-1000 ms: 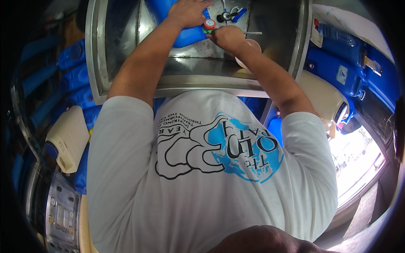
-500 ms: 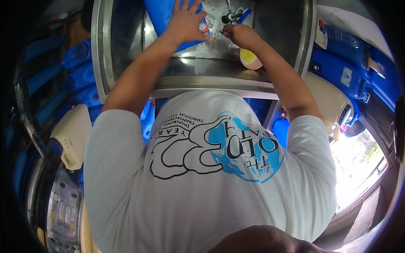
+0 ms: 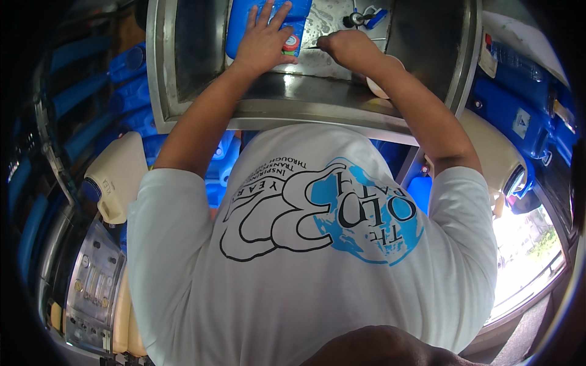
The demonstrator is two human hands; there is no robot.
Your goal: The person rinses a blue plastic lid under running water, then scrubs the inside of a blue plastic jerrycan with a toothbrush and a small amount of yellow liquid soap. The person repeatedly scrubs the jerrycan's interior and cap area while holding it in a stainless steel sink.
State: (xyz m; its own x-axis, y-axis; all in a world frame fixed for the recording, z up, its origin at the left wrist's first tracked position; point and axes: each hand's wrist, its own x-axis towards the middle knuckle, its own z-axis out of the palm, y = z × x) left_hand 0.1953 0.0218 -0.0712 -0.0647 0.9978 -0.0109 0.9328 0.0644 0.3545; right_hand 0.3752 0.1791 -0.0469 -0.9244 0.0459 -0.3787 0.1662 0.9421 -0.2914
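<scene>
Inside a metal sink (image 3: 317, 119) a blue plastic jug (image 3: 240, 27) lies along the left side. My left hand (image 3: 262, 46) rests flat on it with fingers spread. Beside that thumb is a round red-and-white cap or sticker (image 3: 291, 43) with some green below it. My right hand (image 3: 351, 50) is closed around a thin, dark, pointed tool whose tip points left toward the jug; its kind is too small to tell. A pale round cup or bowl (image 3: 386, 78) sits partly hidden behind my right forearm.
A black-and-blue fitting with a white cord (image 3: 356, 20) lies in the sink's far right. Blue jugs (image 3: 131, 91) line the left, with a cream jug (image 3: 116, 177) nearer. More blue containers (image 3: 510, 116) and a cream one (image 3: 494, 149) stand to the right.
The jug has turned from slanted to nearly straight under my left hand. My right hand with the tool has come closer to the jug. The whole view has shifted a little.
</scene>
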